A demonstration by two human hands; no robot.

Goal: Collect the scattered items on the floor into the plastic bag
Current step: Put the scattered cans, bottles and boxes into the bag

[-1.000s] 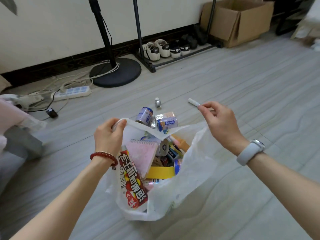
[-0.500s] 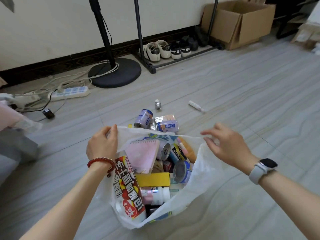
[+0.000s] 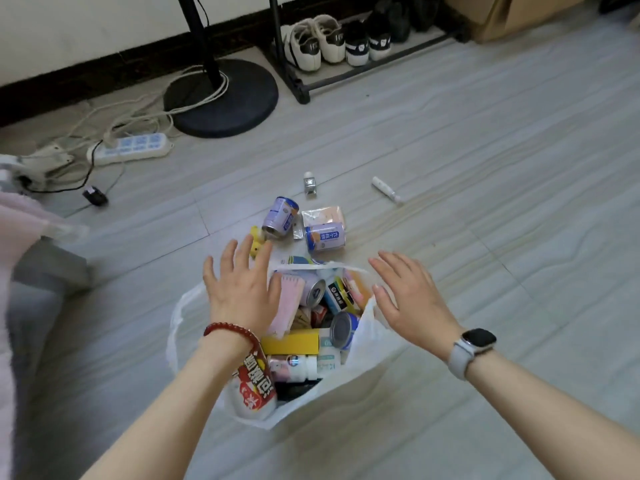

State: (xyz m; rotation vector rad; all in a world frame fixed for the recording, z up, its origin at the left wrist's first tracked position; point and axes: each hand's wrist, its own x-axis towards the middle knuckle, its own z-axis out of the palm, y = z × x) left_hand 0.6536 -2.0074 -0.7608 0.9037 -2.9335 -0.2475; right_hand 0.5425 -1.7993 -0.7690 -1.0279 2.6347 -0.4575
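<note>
Both hands are spread wide and hold nothing, reaching past the bag for more.

The left hand (image 3: 240, 292) and right hand (image 3: 408, 294) hover over the plastic bag (image 3: 367, 355), which sits near and full. Two cans (image 3: 280, 218), a yellow toy (image 3: 257, 241), a small bottle (image 3: 310, 183) and a white tube (image 3: 386, 189) lie farther off; I think the cans come next.

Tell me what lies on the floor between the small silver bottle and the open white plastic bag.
Head view: between the small silver bottle and the white plastic bag lie two purple cans, a crinkled clear packet and a yellow toy.
</note>
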